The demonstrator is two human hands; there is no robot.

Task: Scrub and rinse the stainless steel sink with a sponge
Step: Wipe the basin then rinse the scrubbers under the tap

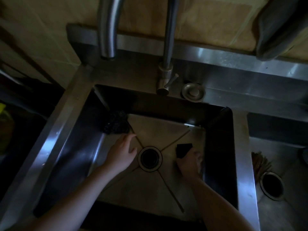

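Observation:
A deep square stainless steel sink (78, 147) fills the middle of the dim view, with a round drain (150, 158) at its centre. My right hand (190, 161) is down at the right side of the basin floor, closed on a dark sponge (183, 150) that sticks out towards the drain. My left hand (122, 153) lies flat on the floor left of the drain, fingers apart, holding nothing. Its fingertips reach towards a black mesh scourer (116, 122) in the far left corner, a small gap between them.
A tall faucet (168, 47) with a side lever rises behind the basin, its spout (108, 30) hanging over the far left rim. A round cap (193, 92) sits on the deck beside it. A second basin with a drain (272, 186) and a brush (260, 164) lies to the right.

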